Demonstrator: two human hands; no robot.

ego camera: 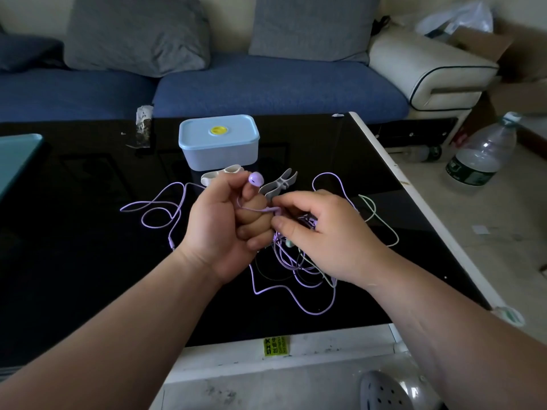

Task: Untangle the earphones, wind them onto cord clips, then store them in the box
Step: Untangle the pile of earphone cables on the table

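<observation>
Untangling under way: left hand (pixel 225 229) fisted, grip curled round the purple cord (pixel 258 209), earbud (pixel 256 179) poking up; right hand (pixel 319 232) pinches the tangle (pixel 296 264) above the surface (pixel 88 232) (box (pixel 219 143) lid on). Next, tease a loop free gently.

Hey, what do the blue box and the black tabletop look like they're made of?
Blue box: likely matte plastic, with soft moulded edges and a dull, even sheen. Black tabletop: probably glossy glass or lacquer, since it shows faint reflections.
</observation>
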